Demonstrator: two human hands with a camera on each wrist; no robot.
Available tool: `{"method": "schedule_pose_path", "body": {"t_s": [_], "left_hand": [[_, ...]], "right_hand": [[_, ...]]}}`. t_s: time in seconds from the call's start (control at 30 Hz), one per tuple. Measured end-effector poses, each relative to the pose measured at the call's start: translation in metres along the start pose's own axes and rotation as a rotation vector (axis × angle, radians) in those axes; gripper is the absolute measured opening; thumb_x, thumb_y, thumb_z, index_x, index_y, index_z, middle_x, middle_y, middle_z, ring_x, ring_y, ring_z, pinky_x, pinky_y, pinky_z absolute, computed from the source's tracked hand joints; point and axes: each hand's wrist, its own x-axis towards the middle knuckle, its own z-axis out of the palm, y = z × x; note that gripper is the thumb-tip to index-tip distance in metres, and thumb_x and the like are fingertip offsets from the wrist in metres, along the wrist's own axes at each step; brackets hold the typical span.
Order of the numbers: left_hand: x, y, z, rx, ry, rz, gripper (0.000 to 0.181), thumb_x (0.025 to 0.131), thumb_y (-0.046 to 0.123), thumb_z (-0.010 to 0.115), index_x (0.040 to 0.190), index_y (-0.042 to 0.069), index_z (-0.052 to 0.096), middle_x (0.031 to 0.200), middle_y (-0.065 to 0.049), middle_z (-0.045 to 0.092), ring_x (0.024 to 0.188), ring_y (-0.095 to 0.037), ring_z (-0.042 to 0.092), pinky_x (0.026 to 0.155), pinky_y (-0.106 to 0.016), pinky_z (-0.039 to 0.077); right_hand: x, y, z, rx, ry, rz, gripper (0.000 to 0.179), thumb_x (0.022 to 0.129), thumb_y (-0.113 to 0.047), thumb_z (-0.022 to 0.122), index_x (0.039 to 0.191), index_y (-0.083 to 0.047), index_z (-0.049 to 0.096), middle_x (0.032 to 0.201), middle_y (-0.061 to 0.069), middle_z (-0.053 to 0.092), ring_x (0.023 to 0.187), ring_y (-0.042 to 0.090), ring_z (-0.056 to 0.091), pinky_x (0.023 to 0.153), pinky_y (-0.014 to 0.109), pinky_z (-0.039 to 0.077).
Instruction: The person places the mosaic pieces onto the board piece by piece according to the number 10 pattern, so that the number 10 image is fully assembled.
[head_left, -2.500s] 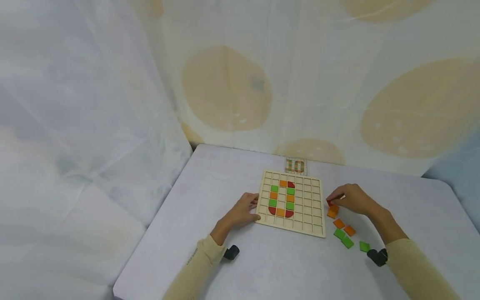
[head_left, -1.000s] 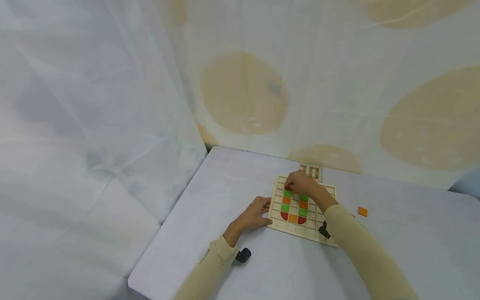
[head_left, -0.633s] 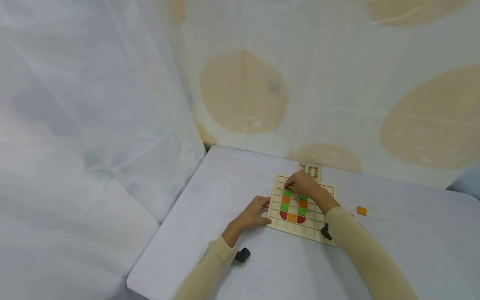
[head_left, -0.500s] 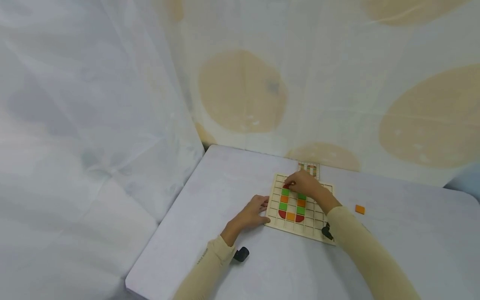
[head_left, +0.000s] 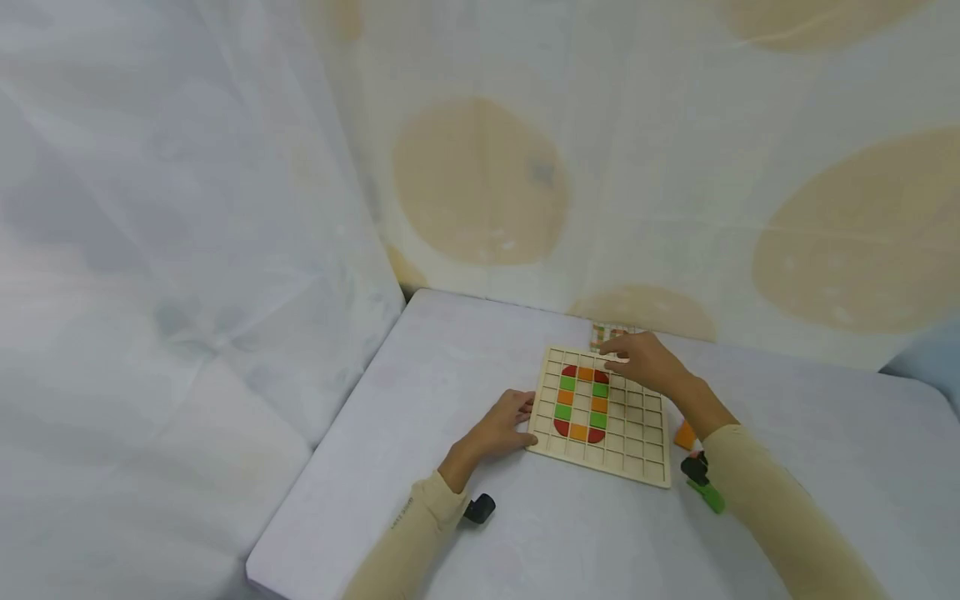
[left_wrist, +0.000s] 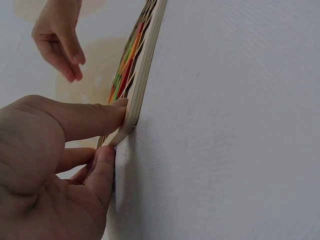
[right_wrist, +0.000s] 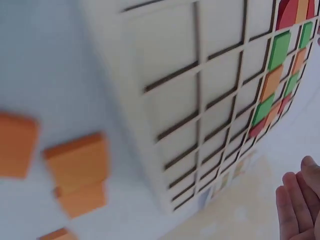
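Note:
A pale wooden grid board (head_left: 636,433) lies on the table. Red quarter-round, orange and green tiles form an elongated ring in its cells, with a red quarter-round tile (head_left: 569,370) at the back left. My left hand (head_left: 495,427) grips the board's left edge near the front corner; in the left wrist view the thumb (left_wrist: 95,119) is on the rim and the fingers are against the side. My right hand (head_left: 648,362) hovers over the board's back right part, fingers loosely bent and holding nothing.
A small pattern card (head_left: 597,335) lies behind the board, partly covered by my right hand. Loose orange tiles (right_wrist: 80,162) lie right of the board, and a green tile (head_left: 707,496) shows beside the right wrist. A fabric wall stands behind the table.
My right hand took a red tile from the right and set it at the ring's back left. It has since let go and moved right. The left hand stays on the board.

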Motion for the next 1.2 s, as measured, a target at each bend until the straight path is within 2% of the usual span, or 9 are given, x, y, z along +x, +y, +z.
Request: {"method": "schedule_pose_path", "body": {"t_s": [0.13,0.37,0.47,0.63,0.9,1.2], "left_hand": [[0.000,0.000,-0.002,0.019,0.000,-0.007,0.078,0.081,0.007,0.078,0.148,0.005,0.037,0.131,-0.003,0.043,0.119,-0.011,0.048,0.103,-0.015,0.041],[-0.001,-0.002,-0.005,0.005,0.000,-0.003,0.078,0.082,0.006,0.078,0.148,0.005,0.037,0.131,-0.003,0.042,0.120,-0.013,0.048,0.104,-0.017,0.041],[-0.001,-0.002,-0.006,0.000,0.004,-0.007,0.078,0.082,0.006,0.078,0.148,0.005,0.037,0.131,-0.003,0.042,0.121,-0.013,0.048,0.104,-0.017,0.041],[-0.002,-0.004,-0.008,-0.004,0.005,-0.008,0.079,0.081,0.006,0.078,0.148,0.004,0.036,0.132,-0.004,0.042,0.121,-0.014,0.048,0.104,-0.016,0.041],[-0.004,-0.005,-0.009,-0.017,0.001,0.012,0.079,0.081,0.005,0.077,0.148,0.003,0.036,0.132,-0.005,0.042,0.121,-0.014,0.048,0.104,-0.018,0.041],[-0.006,-0.005,-0.012,-0.023,0.003,0.012,0.079,0.082,0.005,0.077,0.148,0.003,0.035,0.134,-0.006,0.041,0.121,-0.014,0.047,0.104,-0.017,0.041]], "right_hand": [[-0.023,0.015,-0.016,-0.001,0.017,0.101,0.027,0.088,-0.006,0.071,0.114,0.002,0.070,0.111,0.019,0.068,0.096,0.037,0.067,0.082,0.048,0.058],[-0.067,0.042,-0.035,-0.017,0.049,0.219,0.026,0.089,-0.006,0.068,0.113,0.006,0.068,0.108,0.022,0.067,0.097,0.038,0.065,0.083,0.052,0.057],[-0.083,0.050,-0.038,-0.026,0.021,0.315,0.030,0.091,-0.011,0.067,0.116,0.004,0.067,0.112,0.023,0.066,0.099,0.039,0.063,0.084,0.053,0.057],[-0.105,0.067,-0.036,-0.013,-0.017,0.404,0.032,0.090,-0.013,0.069,0.118,0.003,0.066,0.115,0.024,0.064,0.099,0.041,0.061,0.082,0.052,0.057],[-0.125,0.078,-0.022,-0.004,-0.042,0.482,0.035,0.087,-0.018,0.073,0.116,0.002,0.067,0.115,0.025,0.063,0.102,0.042,0.059,0.082,0.052,0.057],[-0.128,0.073,-0.009,0.019,-0.011,0.423,0.030,0.085,-0.008,0.074,0.112,0.004,0.068,0.107,0.018,0.067,0.102,0.038,0.060,0.086,0.054,0.055]]}}
